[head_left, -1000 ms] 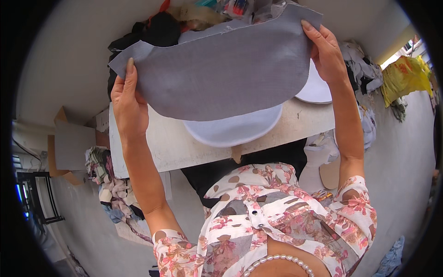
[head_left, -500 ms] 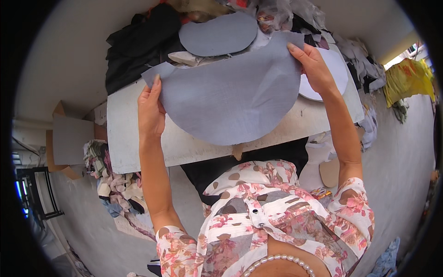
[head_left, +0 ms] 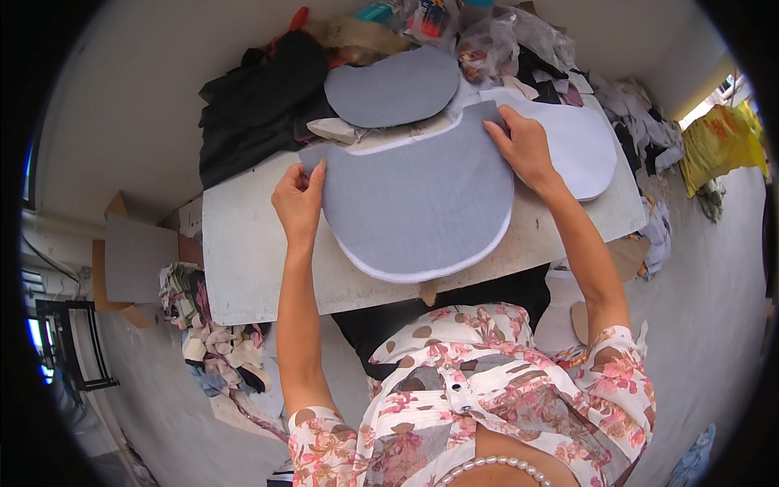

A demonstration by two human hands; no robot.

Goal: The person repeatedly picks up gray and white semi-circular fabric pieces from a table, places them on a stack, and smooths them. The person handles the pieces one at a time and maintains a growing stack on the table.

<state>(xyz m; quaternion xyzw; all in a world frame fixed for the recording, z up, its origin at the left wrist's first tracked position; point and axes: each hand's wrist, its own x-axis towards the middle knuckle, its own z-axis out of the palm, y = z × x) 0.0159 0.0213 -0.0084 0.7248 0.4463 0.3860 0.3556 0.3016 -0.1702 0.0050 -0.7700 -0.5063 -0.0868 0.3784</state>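
Grey cloth panel [head_left: 418,203], with a rounded near edge and a tab at each far corner, is held stretched over the middle of the worktop [head_left: 251,243]. Its left tab is pinched between the thumb and fingers of the left hand [head_left: 297,203], its right tab likewise by the right hand [head_left: 525,148], so the body of the panel is spread between the two grips and toward the near side. Its long axis is laid across, from hand to hand, with the right end set farther off; both hands are placed equally close, at the tabs. Directly beneath, a white pad [head_left: 402,277] of like outline is shown as a rim along the rounded edge and a thin strip at the far edge; whether the layers are touching cannot be told. Little room is left between the pad and the near edge of the worktop. Bare surface is offered to the left, while the right is taken up by a white piece [head_left: 580,150] just beside, and the far side by a grey piece [head_left: 393,87] and black fabric [head_left: 264,105].
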